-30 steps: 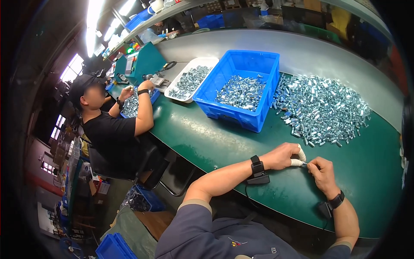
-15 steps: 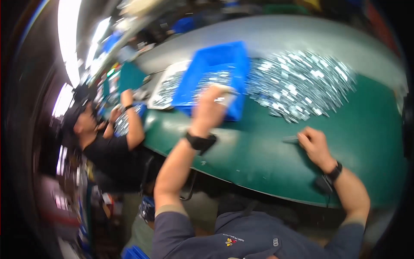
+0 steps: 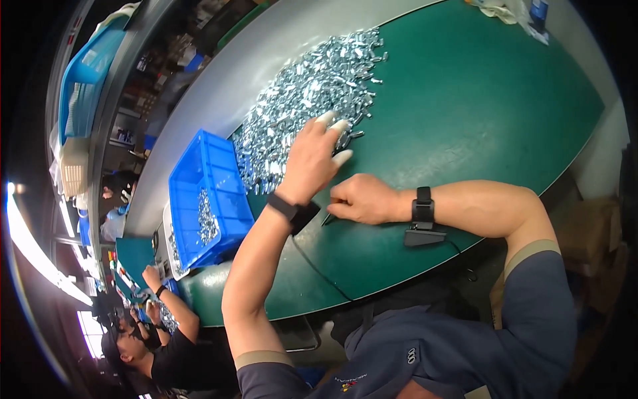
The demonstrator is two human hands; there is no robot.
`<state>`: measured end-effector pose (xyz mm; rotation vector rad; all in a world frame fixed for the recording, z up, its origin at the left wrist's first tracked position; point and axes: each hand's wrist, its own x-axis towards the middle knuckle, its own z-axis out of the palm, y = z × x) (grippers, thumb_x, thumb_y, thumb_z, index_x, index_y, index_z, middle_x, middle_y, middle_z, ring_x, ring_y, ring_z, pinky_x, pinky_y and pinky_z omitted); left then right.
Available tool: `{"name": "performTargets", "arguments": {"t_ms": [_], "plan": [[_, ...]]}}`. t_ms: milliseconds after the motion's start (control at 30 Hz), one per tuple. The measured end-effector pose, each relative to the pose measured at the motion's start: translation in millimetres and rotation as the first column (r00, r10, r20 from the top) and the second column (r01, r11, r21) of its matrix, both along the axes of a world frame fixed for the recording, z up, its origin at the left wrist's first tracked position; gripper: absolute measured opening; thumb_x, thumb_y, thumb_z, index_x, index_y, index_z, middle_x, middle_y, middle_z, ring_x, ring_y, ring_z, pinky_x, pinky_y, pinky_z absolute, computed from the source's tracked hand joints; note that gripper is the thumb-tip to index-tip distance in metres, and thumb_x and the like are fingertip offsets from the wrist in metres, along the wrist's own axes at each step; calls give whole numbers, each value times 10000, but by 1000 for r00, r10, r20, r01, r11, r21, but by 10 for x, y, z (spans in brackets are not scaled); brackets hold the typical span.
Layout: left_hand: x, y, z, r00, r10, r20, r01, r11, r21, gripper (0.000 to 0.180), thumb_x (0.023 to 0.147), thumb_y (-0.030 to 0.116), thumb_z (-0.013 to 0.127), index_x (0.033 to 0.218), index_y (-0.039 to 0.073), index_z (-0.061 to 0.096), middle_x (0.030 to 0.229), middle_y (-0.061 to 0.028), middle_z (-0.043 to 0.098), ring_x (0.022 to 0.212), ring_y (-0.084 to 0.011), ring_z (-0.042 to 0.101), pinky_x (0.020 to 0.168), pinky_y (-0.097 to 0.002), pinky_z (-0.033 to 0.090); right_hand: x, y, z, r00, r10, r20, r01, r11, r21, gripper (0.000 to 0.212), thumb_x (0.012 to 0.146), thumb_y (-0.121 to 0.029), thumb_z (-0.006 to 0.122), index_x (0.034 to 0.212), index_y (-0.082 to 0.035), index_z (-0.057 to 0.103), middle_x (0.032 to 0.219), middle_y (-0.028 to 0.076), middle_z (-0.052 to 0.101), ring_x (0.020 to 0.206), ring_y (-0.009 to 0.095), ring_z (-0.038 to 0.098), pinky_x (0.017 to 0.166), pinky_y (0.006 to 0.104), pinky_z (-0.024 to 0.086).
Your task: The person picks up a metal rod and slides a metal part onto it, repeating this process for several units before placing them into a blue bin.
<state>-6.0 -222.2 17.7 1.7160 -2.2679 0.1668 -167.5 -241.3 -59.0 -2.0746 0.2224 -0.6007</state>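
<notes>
A large heap of small shiny metal pieces [image 3: 312, 80] lies on the green tabletop. My left hand [image 3: 311, 159], with pale covers on its fingertips, reaches to the heap's near right edge. Its fingers are apart, over or touching a few pieces; I cannot tell whether it holds any. Just right of it, my right hand [image 3: 369, 199] is closed, knuckles up, low over the table. A thin dark tool [image 3: 325, 219] pokes out below its fingers; the rest is hidden in the grip. Each wrist wears a black strap with a small device.
Left of the heap stands a blue plastic bin [image 3: 229, 206] with more metal pieces inside. A white tray [image 3: 178, 266] sits beyond it. At the lower left a co-worker [image 3: 163, 352] in black works at the same table. A plastic bag [image 3: 508, 13] lies at the far right.
My view has turned to the right. My left hand has gone from above the blue bin to the heap's edge, and the pale thing it held no longer shows. Both hands are now close together.
</notes>
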Motion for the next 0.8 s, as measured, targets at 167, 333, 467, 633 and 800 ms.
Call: {"name": "performTargets", "arguments": {"t_ms": [167,333,467,633,800], "plan": [[-220,-970,-238,970,-151,190,159,987,-29,568,843,270,788,1356,99,615,1399,-172,570,1265,-371,541,1023,-454,486,10,41,-49,999,1,32,1,998,-65,293,923,-302,684,789,-43,660,764,176,674,742,409,657,669,505,505],[-158,-1346,-373,952,-209,223,208,978,28,492,892,285,735,1331,96,616,1359,-162,594,1294,-367,534,1035,-464,477,14,54,23,999,24,-36,-25,1000,-14,278,915,-303,661,789,-55,667,792,176,699,789,422,671,733,536,522],[-91,-1192,-313,979,-161,126,138,975,174,406,926,267,704,1285,95,624,1311,-138,613,1332,-358,523,1050,-477,469,5,44,-25,999,30,-15,-30,999,-22,283,915,-313,663,794,-57,669,782,170,697,789,420,674,734,534,525],[-41,-658,-210,961,-173,217,146,980,133,273,944,206,661,1187,84,638,1217,-121,623,1355,-341,512,1075,-469,440,4,38,-45,999,51,-7,-51,999,-2,293,916,-323,656,793,-57,669,772,166,694,778,409,676,728,528,526],[192,-155,-119,940,-225,257,175,963,203,204,959,152,613,1148,84,648,1236,-113,615,1364,-331,505,1093,-462,426,43,6,0,997,70,-17,-70,997,-26,295,917,-338,655,808,-65,683,776,164,694,770,392,679,710,517,524]]}}
